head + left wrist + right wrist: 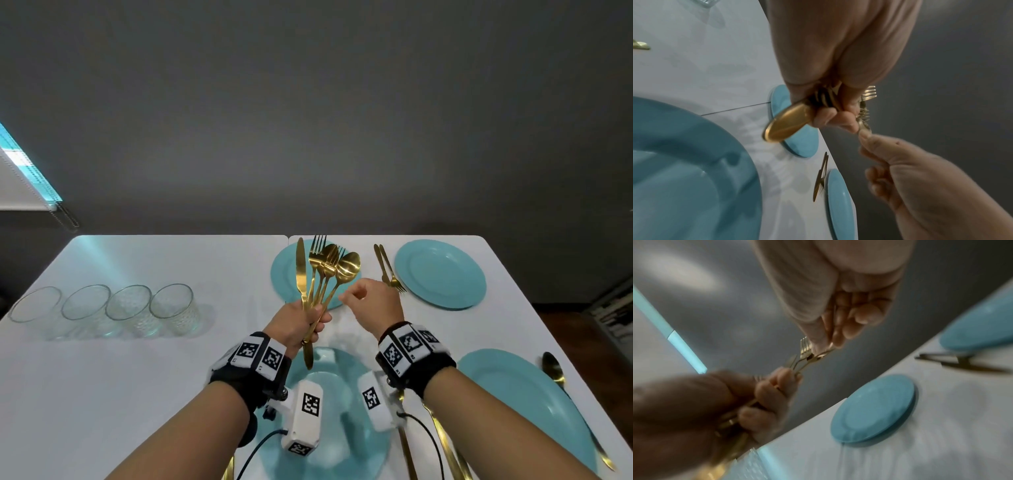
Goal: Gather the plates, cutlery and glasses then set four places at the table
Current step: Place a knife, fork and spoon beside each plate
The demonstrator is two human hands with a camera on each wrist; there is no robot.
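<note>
Near plate (346, 387) under both wrists, white table (137, 377). Left hand (297, 320) fist-clamped on gold cutlery bunch (325, 270), held upright over far plate (284, 274). Right hand (371, 296) fingers curled, thumb and forefinger pinching one spoon (346, 265) of the bunch. Knife and fork (388, 269) lie beside far-right plate (440, 274). Four glasses (102, 308) in row at left.
</note>
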